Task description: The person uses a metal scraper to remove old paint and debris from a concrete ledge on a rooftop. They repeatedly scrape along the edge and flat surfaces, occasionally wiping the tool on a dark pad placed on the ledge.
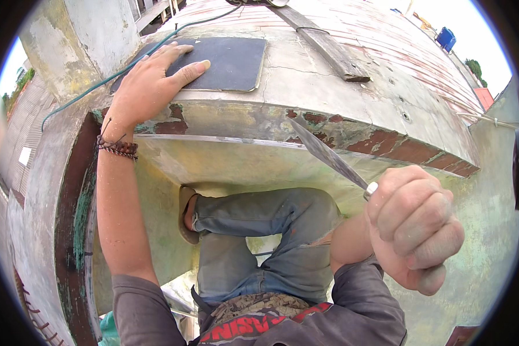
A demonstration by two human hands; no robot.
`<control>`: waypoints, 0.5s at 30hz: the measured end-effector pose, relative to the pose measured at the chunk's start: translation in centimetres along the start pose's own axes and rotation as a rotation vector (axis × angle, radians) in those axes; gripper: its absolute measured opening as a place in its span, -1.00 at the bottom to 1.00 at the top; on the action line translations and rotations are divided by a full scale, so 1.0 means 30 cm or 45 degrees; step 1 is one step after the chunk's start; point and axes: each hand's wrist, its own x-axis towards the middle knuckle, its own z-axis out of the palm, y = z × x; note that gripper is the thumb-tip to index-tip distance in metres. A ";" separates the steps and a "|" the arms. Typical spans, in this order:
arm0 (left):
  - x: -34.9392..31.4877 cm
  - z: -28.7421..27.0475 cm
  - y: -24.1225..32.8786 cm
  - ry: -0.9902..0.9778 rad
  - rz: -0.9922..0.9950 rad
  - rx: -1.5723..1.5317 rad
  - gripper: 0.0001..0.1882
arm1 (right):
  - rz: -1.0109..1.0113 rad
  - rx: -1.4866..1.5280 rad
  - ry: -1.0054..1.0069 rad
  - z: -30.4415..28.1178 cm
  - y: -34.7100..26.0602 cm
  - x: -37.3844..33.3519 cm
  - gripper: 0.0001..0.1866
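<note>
My left hand (155, 81) lies flat with its fingers stretched over a dark grey flat board (230, 63), which rests on the concrete ledge (305, 75) in front of me. In my closed right hand (415, 225), raised at the right, is a knife (331, 154). Its narrow, dull metal blade slants up and left to a point in front of the ledge's peeling front edge. A pale collar shows at the blade's base, while my fingers hide the handle.
A teal hose (121, 72) runs over the ledge past my left hand. A weathered wooden plank (328, 49) lies at its back, beside a rusty corrugated roof (403, 46). Below are my bent legs (259, 213); a green-stained wall (467, 248) stands at the right.
</note>
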 end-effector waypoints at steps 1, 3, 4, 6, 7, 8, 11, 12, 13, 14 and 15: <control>-0.002 0.002 0.006 -0.011 -0.013 -0.010 -0.22 | -0.006 -0.016 -0.006 -0.008 -0.041 0.004 -0.76; -0.003 0.001 0.003 0.002 0.001 -0.006 -0.22 | -0.029 -0.104 0.006 -0.010 -0.039 0.010 -0.75; -0.004 0.000 0.006 0.009 0.010 -0.004 -0.22 | -0.040 -0.144 0.013 -0.010 -0.035 0.017 -0.75; -0.003 -0.002 0.003 0.008 0.005 0.003 -0.22 | -0.056 -0.096 0.011 -0.008 -0.015 0.031 -0.76; 0.000 -0.003 0.000 0.013 0.002 0.006 -0.22 | -0.066 -0.084 0.006 -0.005 -0.017 0.030 -0.77; 0.005 -0.004 -0.003 0.023 0.009 0.007 -0.22 | -0.076 -0.096 -0.024 -0.014 -0.042 0.023 -0.78; 0.006 -0.001 0.000 0.027 0.028 0.005 -0.21 | -0.071 -0.091 -0.063 -0.011 -0.008 0.030 -0.80; 0.006 -0.003 0.000 0.024 0.032 0.004 -0.21 | -0.066 -0.087 -0.061 -0.011 0.002 0.033 -0.81; 0.005 -0.004 0.001 0.021 0.035 0.003 -0.21 | -0.057 -0.086 -0.056 -0.008 0.009 0.032 -0.81; 0.004 -0.003 0.003 0.014 0.027 0.004 -0.21 | -0.047 -0.091 -0.043 -0.009 0.006 0.028 -0.80; 0.004 -0.003 0.005 0.014 0.020 0.002 -0.21 | -0.039 -0.098 -0.036 -0.009 0.003 0.029 -0.79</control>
